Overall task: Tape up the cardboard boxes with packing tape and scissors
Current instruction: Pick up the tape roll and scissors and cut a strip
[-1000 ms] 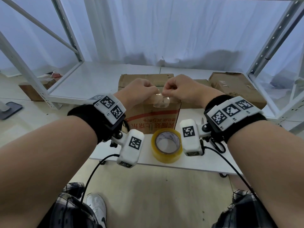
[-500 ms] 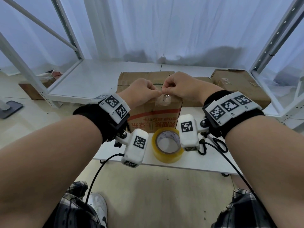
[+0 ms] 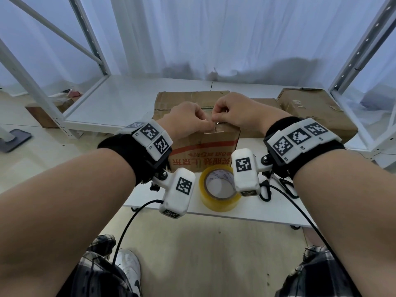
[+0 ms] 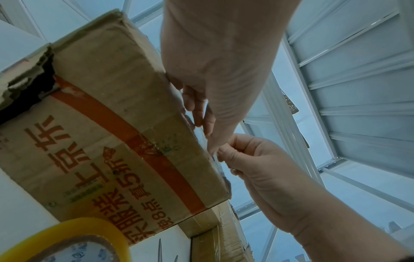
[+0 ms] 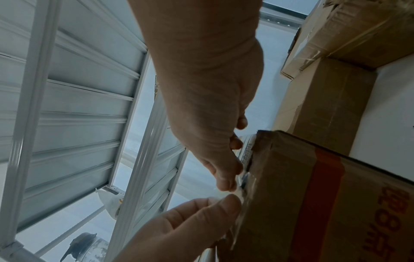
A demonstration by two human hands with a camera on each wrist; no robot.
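Both hands pinching clear tape strip (image 3: 214, 130) on cardboard box (image 3: 203, 151) top edge, tape roll (image 3: 218, 187) below

The scissors (image 3: 276, 186) lie mostly hidden behind the right wrist camera. The tape roll (image 4: 67, 242) is cut off by the left wrist view's lower edge.

The head view looks forward and down from above; both wrist views look up from close below, sharing the red-striped cardboard box (image 3: 203, 151) near edge.
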